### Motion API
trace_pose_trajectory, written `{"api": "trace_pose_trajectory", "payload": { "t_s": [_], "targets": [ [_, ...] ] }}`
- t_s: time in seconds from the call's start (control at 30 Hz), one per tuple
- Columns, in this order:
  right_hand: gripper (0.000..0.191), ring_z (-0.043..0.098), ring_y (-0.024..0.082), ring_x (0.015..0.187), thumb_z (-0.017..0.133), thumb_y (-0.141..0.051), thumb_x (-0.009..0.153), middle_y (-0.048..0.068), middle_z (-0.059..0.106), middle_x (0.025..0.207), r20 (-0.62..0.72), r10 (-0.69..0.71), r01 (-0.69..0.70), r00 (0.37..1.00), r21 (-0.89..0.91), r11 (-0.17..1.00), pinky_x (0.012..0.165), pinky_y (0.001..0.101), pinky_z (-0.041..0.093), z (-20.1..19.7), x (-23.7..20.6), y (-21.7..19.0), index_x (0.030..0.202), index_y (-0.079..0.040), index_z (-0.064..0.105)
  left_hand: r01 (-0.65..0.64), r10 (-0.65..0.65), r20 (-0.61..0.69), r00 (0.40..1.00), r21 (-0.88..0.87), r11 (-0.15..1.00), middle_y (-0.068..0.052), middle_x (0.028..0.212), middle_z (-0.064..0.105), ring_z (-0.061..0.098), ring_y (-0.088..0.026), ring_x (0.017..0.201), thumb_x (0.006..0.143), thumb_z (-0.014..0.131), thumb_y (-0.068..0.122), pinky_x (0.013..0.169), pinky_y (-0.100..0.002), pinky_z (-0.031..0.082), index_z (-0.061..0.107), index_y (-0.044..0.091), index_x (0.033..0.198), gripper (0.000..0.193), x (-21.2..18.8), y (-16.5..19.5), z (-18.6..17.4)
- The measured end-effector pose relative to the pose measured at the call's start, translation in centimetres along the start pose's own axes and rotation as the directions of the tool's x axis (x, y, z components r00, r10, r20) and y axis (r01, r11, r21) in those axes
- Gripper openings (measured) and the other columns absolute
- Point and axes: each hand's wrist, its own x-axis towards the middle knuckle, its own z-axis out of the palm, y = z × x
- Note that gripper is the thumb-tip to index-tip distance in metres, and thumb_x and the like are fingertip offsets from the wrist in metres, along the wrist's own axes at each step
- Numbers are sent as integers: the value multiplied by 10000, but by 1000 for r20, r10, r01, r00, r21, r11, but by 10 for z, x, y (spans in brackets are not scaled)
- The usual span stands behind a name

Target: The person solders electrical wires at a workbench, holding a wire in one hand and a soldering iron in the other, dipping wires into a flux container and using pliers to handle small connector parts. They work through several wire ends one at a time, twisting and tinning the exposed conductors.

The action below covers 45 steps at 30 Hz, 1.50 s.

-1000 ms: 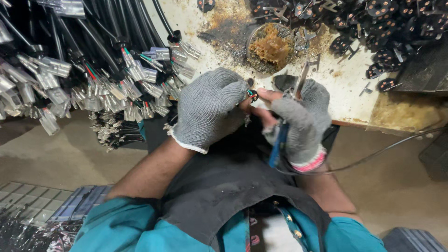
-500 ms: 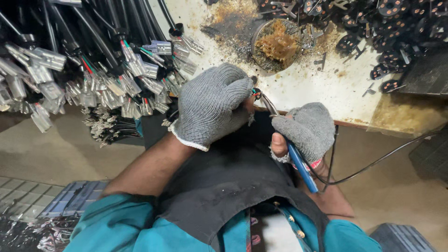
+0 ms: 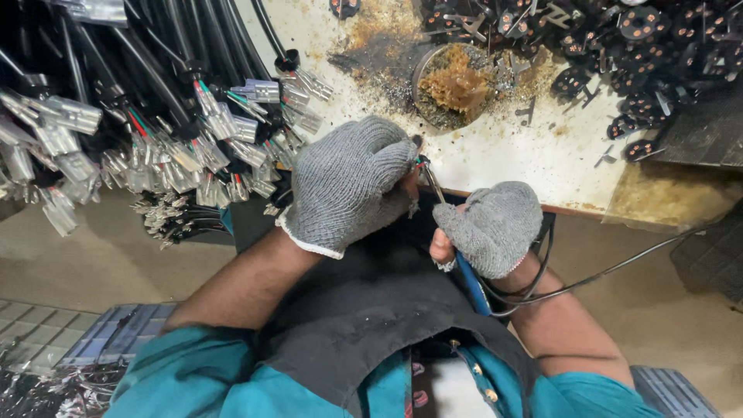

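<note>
- The left hand [image 3: 352,182], in a grey glove, is curled tight around a small wire end [image 3: 422,161], pinching it at the fingertips so the coloured tips poke out toward the right.
- The right hand [image 3: 489,227] is closed round a blue-handled iron [image 3: 470,280], its thin tip [image 3: 432,182] angled up to meet the wire end, just touching it.
- Both hands sit close to the body, over the bench [image 3: 542,155] edge, probably for steadiness.
- A tin [image 3: 453,85] of brown flux lies just beyond, within easy reach.
- Cables [image 3: 155,131] with metal terminals are heaped to the left.
</note>
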Motion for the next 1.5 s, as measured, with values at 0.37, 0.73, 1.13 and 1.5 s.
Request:
{"api": "trace_pose_trajectory", "payload": {
  "t_s": [0.37, 0.73, 1.13, 1.5],
  "targets": [
    [297, 603, 259, 558, 861, -198, 701, 3, 620, 628, -29, -22, 23, 999, 12, 1000, 508, 432, 415, -1, 6, -1, 972, -193, 738, -19, 19, -13, 1000, 4, 1000, -87, 1031, 682, 691, -305, 876, 820, 798, 202, 723, -418, 556, 694, 115, 1010, 234, 0, -1, 1],
    [162, 629, 325, 718, 717, -186, 857, 90, 617, 748, -155, 97, -77, 983, 130, 988, 694, 468, 456, -28, 25, -18, 959, -64, 749, -31, 30, -25, 999, -8, 1000, -87, 1023, 682, 688, -302, 871, 793, 801, 192, 716, -412, 553, 692, 116, 1005, 251, 0, -1, 0],
    [55, 603, 226, 522, 792, -286, 784, -33, 638, 566, 141, 241, -262, 960, 156, 952, 552, 402, 430, 4, -6, 0, 809, -242, 771, -29, 29, -24, 999, 2, 1000, -94, 1021, 678, 686, -310, 863, 804, 792, 196, 722, -416, 553, 683, 110, 999, 239, 0, -1, 1],
    [215, 607, 176, 582, 790, -259, 903, -53, 642, 606, 433, 453, -582, 780, 234, 779, 576, 392, 443, 26, -44, 9, 698, -229, 732, -33, 33, -57, 998, -5, 999, -91, 1044, 679, 693, -304, 898, 831, 798, 190, 762, -412, 564, 693, 107, 1045, 253, -1, -2, 3]
  ]
}}
